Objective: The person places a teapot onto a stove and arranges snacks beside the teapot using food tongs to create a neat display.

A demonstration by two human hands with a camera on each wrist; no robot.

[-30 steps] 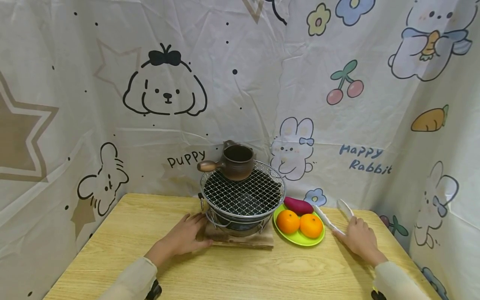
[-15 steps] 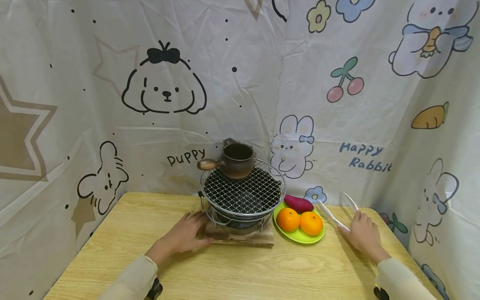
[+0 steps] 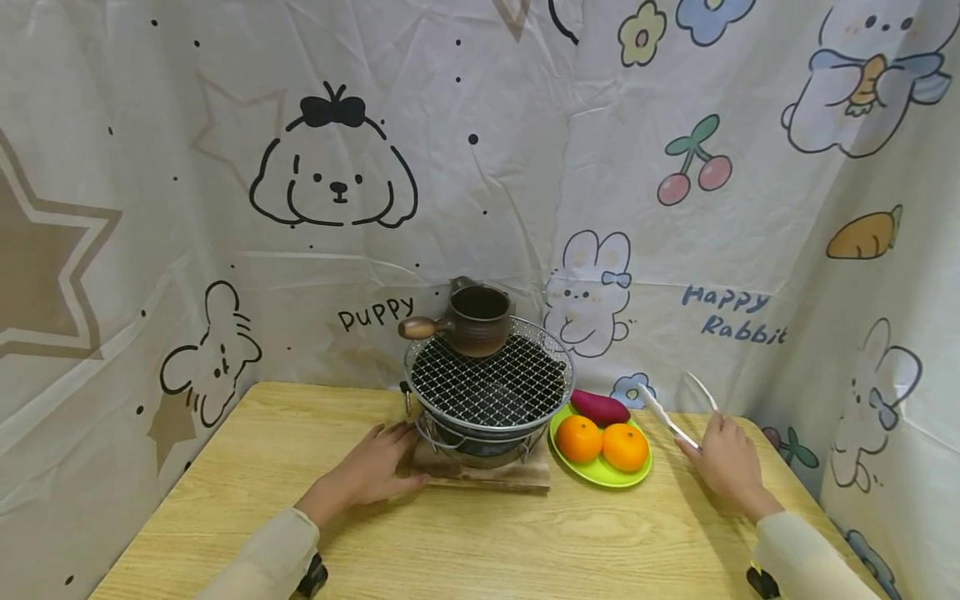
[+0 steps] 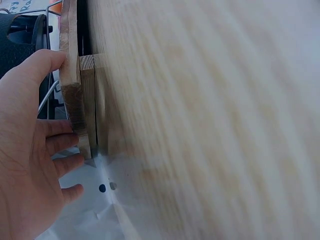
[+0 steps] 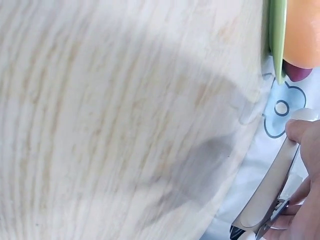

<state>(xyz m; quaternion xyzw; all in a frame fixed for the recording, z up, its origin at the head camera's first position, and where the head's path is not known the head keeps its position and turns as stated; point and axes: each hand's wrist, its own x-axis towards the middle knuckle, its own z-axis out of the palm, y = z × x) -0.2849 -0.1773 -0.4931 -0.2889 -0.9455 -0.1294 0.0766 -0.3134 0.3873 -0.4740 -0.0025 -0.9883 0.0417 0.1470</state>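
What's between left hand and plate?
The board, with the grill standing on it, lies between the left hand and the plate. The head view shows it.

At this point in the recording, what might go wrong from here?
1. The oranges sit side by side on a green plate; a clumsy nudge from the open tongs in the right hand might roll one off.
2. The left hand touches the wooden board under the grill; a push there could shift it and unsettle the pot on top.
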